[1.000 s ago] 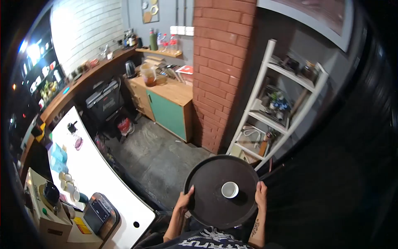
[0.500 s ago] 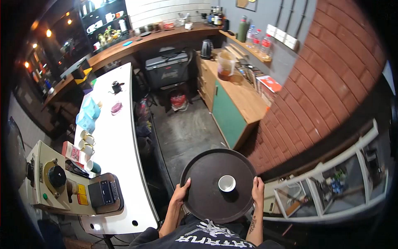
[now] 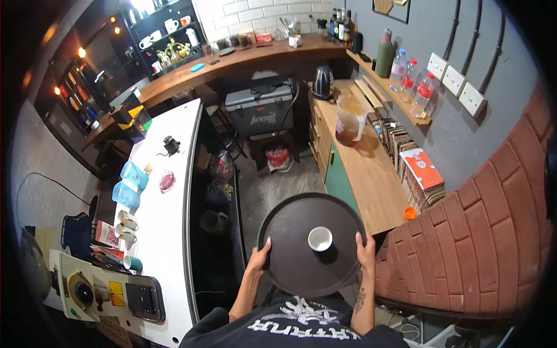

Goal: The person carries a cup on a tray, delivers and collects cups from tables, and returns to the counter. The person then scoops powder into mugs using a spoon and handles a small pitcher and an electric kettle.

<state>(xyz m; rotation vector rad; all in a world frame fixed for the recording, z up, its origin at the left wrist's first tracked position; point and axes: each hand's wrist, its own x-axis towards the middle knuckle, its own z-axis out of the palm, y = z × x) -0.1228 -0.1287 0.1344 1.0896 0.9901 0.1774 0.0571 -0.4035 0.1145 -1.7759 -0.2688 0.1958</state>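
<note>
A round dark brown serving tray [image 3: 290,255] is held level in front of my body. My left hand [image 3: 259,256] grips its left edge, thumb on top and fingers underneath. On the opposite edge, my right hand [image 3: 365,253] holds the tray the same way; the fingers below the rim are hidden. One small white cup [image 3: 320,239] stands upright on the tray, a little right of its middle, with neither hand touching it.
To the left runs a long white counter [image 3: 165,220] with mugs, blue containers and a grinder [image 3: 81,290]. A wooden cabinet [image 3: 371,191] bearing a large jug [image 3: 350,119] stands ahead right, beside a brick wall [image 3: 464,249]. A cool box [image 3: 261,110] sits at the back.
I have moved forward with the tray, so the cabinet, jug and back counter appear nearer. The cup remains upright on the tray, and both hands keep their hold.
</note>
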